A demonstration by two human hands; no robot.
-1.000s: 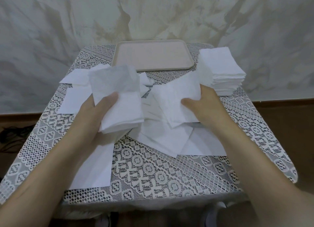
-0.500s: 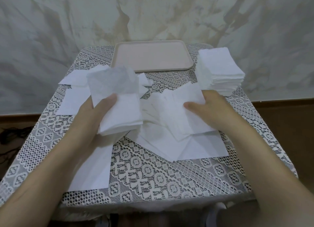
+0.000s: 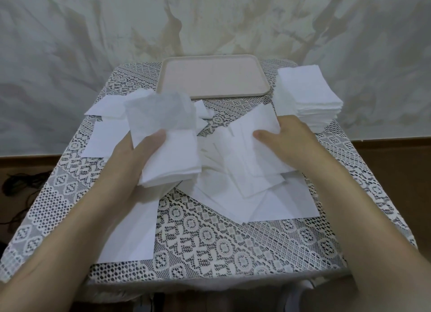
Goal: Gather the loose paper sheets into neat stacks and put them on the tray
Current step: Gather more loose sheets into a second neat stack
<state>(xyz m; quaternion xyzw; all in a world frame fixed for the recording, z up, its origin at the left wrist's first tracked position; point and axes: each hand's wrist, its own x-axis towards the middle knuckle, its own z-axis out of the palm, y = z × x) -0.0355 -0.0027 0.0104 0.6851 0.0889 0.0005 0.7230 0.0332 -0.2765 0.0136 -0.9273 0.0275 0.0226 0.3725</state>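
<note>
White paper bundle (image 3: 171, 164) gripped in left hand (image 3: 137, 157), thumb on top, raised over the desk (image 3: 233, 241). Right hand (image 3: 293, 143) pinches the top sheet (image 3: 255, 120) of the loose pile (image 3: 233, 195) mid-desk; fingers hidden under it. Squared stack (image 3: 307, 94) sits far right, just beside the pink tray (image 3: 263, 87) at the far edge.

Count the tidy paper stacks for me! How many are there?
2. The tall stack sits on the table, right of the tray. The thinner stack is gripped in the left hand. The loose sheets might hide another small one.
</note>
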